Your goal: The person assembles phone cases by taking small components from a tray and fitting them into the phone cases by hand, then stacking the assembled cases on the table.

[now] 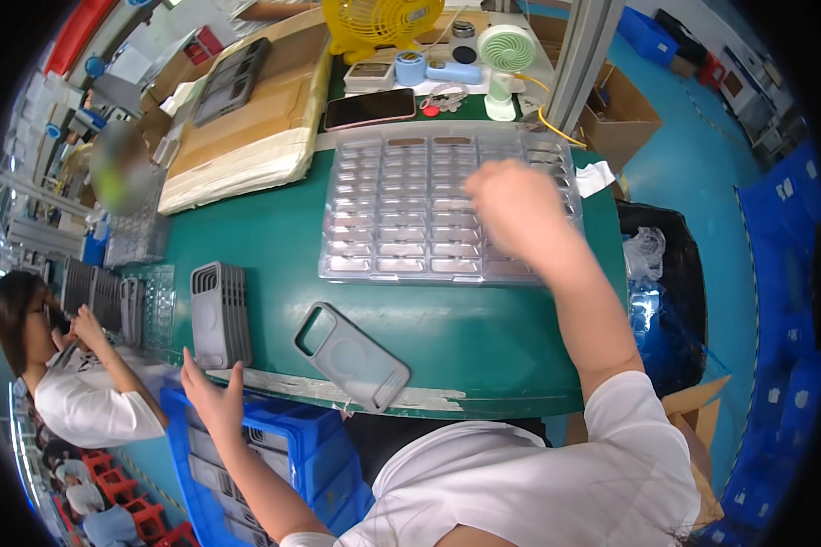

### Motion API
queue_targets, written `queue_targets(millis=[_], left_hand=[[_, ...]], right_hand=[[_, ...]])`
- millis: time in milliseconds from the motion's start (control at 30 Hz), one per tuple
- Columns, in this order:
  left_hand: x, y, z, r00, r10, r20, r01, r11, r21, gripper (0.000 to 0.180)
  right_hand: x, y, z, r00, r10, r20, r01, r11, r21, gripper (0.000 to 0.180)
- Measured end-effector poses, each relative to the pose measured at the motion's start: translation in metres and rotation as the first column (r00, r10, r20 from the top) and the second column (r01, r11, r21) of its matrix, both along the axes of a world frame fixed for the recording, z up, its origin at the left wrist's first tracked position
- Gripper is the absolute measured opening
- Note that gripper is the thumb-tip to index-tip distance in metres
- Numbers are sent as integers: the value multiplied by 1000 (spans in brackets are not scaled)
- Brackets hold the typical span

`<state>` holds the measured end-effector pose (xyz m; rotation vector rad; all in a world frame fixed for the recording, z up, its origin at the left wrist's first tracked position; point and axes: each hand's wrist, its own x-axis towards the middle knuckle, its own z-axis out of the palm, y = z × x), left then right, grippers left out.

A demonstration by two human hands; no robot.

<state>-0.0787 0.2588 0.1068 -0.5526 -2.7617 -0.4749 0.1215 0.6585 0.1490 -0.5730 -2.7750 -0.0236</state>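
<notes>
A clear plastic tray [401,276] with rows of small compartments lies on the green table. Over its right half is my right hand [517,208], fingers curled together and slightly blurred; what they hold, if anything, is hidden. My left hand [215,394] is open at the table's front edge, thumb and fingers spread, with nothing in it. Just beyond it stands a stack of grey phone cases [219,319]. A single grey phone case [354,357] with a large camera cutout lies at an angle near the front edge, between the stack and the tray.
Beneath the front edge is a blue crate [324,447] holding more cases. Behind the tray are a phone [370,108], a green fan [504,55] and a yellow fan [383,23]. Cardboard [255,128] lies back left. A co-worker [91,401] sits left. A metal post [586,68] rises back right.
</notes>
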Motion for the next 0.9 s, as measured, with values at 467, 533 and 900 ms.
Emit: queue_targets(millis=[467,533,900], left_hand=[[98,35,-15,885,-462,59,408,830,379,38],[103,38,-16,874,-481,67,424,823,377,34],[117,59,-26,794,-608,-3,547,713,439,29]], right_hand=[[33,67,-16,957,-254,138,246,967,72,10],[36,65,-14,962,-197,192,158,967,200,24],[48,67,-18,997,-80,12,76,979,187,33]])
